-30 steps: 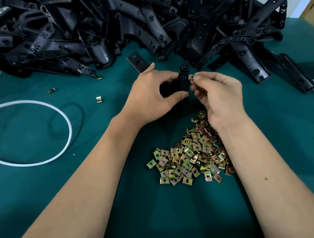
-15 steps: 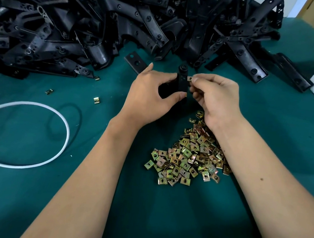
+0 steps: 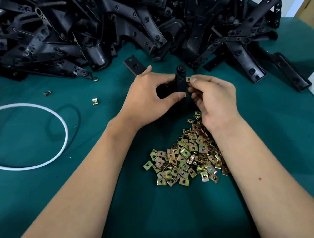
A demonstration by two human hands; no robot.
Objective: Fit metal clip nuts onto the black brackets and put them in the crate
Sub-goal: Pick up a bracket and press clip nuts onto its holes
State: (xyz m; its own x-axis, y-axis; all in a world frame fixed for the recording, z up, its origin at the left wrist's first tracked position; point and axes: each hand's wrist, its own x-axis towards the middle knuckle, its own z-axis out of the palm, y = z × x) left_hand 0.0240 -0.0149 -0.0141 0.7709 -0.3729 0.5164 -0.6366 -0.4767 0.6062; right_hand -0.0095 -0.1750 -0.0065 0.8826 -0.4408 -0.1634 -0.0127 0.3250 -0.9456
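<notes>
Above the green mat (image 3: 159, 210), approx centre of view, the left hand (image 3: 148, 99) grips a small black bracket (image 3: 181, 82) upright, thumb on its near lower edge and fingers curled behind, while the right hand (image 3: 215, 100) pinches a clip nut (image 3: 188, 79) w/ thumb and forefinger and holds it against the bracket's right edge near a hole. Whether the nut is already partly on can't be told; fingertips hide the joint. Bracket looks like rigid moulded plastic, light, matte, so prob. not slippery; best held low on the body as now, leaving the holed upper end free. Nut is thin plated sheet metal, tiny, springy, w/ likely sharp edges, so take it by the flat faces and push straight on, since a skewed push could spring it off. More nuts lie in a heap (image 3: 187, 157) just beneath the right wrist, strays (image 3: 94, 101) lie to the left, and the bracket pile (image 3: 108, 27) fills the far side. No crate visible, so drop-off spot unknown.
</notes>
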